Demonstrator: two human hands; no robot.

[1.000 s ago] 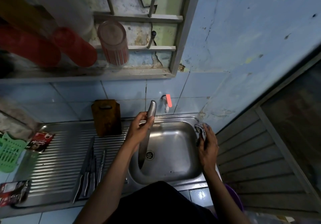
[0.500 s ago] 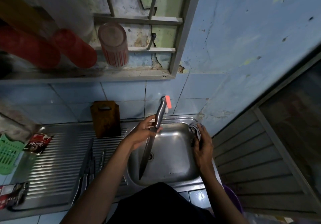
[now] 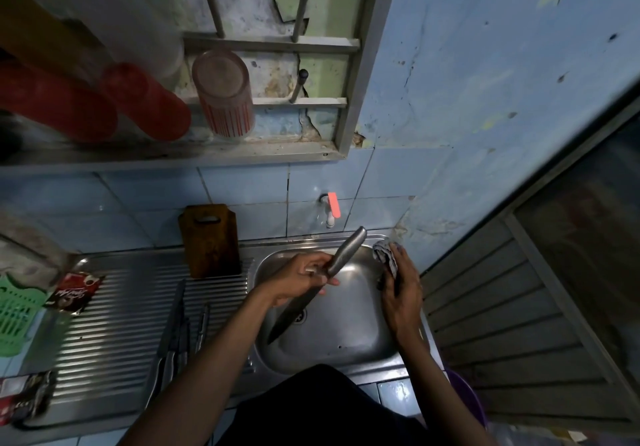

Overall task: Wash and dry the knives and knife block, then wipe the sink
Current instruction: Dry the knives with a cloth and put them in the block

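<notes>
My left hand (image 3: 300, 277) grips a large steel knife (image 3: 346, 251) where handle meets blade, over the sink basin (image 3: 346, 335). The handle points up toward the tap (image 3: 330, 208); the blade slants down-left, its tip near the basin's front left wall. My right hand (image 3: 401, 293) presses a striped cloth (image 3: 385, 255) against the sink's right rim. Several other knives (image 3: 176, 335) lie side by side on the ribbed drainboard (image 3: 114, 324). The brown wooden knife block (image 3: 210, 239) stands at the drainboard's back edge against the tiles.
A green plastic basket (image 3: 15, 314) and a red sachet (image 3: 74, 293) sit at the drainboard's left; another packet (image 3: 24, 397) lies bottom left. Overhead, a wall rack holds red cups (image 3: 145, 103) and a striped glass (image 3: 225, 96). A purple bucket (image 3: 465, 400) stands below right.
My left hand has tilted the knife, swinging its handle right toward the tap and the blade tip left. My right hand with the cloth slid slightly back along the rim.
</notes>
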